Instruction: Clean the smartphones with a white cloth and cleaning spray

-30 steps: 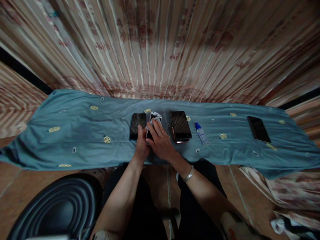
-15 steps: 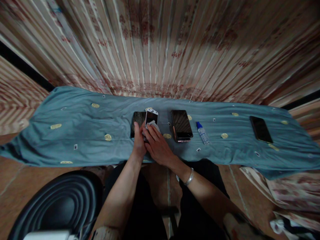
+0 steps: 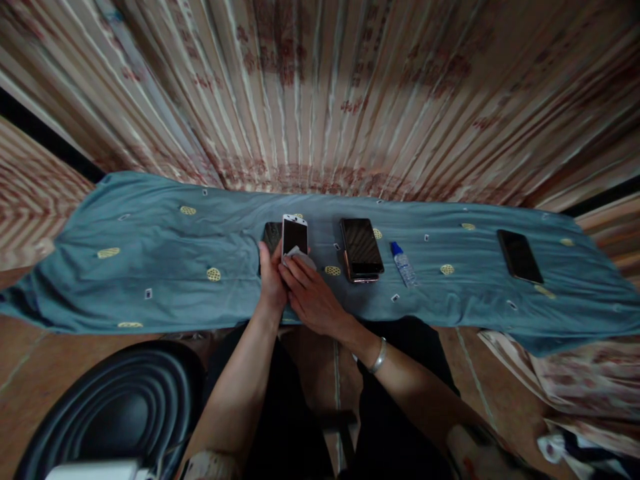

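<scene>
Head view: left hand fingers grip the white phone; right hand fingers press a cloth on it.

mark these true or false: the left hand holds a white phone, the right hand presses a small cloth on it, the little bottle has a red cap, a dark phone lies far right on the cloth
1. The left hand holds a white-framed phone. True.
2. The right hand presses a small grey cloth on its screen. True.
3. The small bottle has a red cap. False: the cap is blue.
4. A dark phone lies far right on the blue cover. True.
5. The bottle stands upright. False: it lies on its side.
</scene>
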The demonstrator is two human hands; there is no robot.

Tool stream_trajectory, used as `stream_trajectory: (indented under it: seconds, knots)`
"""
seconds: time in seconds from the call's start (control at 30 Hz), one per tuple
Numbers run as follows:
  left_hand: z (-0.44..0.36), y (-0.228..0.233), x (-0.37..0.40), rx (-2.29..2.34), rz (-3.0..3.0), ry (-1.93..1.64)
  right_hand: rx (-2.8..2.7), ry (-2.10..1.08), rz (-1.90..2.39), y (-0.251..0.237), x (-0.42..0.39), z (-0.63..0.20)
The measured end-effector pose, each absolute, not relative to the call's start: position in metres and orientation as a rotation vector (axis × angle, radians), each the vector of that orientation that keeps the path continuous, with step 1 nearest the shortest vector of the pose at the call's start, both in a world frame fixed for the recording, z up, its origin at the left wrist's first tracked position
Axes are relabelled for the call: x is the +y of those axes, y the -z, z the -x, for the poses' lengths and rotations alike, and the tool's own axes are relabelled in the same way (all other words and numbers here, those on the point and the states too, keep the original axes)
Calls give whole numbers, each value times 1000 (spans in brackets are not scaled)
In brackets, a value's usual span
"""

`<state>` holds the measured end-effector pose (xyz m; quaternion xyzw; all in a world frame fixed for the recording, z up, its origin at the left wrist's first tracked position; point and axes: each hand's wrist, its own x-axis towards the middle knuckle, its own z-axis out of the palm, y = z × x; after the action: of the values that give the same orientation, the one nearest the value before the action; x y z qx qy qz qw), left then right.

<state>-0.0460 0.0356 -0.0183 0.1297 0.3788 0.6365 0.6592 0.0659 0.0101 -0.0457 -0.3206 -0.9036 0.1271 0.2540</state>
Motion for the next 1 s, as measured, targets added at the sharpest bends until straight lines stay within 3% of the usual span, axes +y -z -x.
stream_trajectory:
  seconds: [1.0]
  knots:
    - [45, 22, 34, 854, -249, -1434, -2440, -238, 1085, 47, 20, -72]
